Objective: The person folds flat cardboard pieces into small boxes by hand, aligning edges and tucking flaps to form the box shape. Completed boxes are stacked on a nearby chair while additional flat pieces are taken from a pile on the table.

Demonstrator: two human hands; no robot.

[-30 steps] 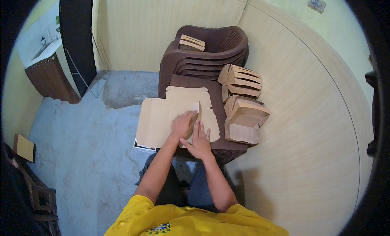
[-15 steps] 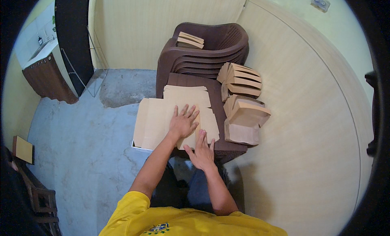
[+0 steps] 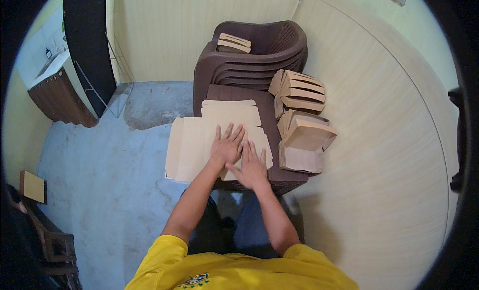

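A flat sheet of tan cardboard (image 3: 189, 145) lies across a dark brown stool (image 3: 287, 178) in front of me. My left hand (image 3: 227, 146) presses flat on it with fingers spread. Beside it, my right hand (image 3: 252, 165) also lies flat on the cardboard, fingers apart. Another flat tan sheet (image 3: 230, 113) sits just beyond my hands. Neither hand holds anything.
Folded tan cardboard boxes (image 3: 304, 140) are piled at the stool's right, with more (image 3: 298, 90) behind them. A stack of brown plastic chairs (image 3: 259, 60) stands beyond, carrying a few flat pieces (image 3: 233, 42). A beige panelled wall curves along the right. A cabinet (image 3: 60, 98) is far left.
A raised cardboard flap has been pressed down flat. My left hand slid forward onto the sheet and spread out; my right hand moved slightly nearer to me.
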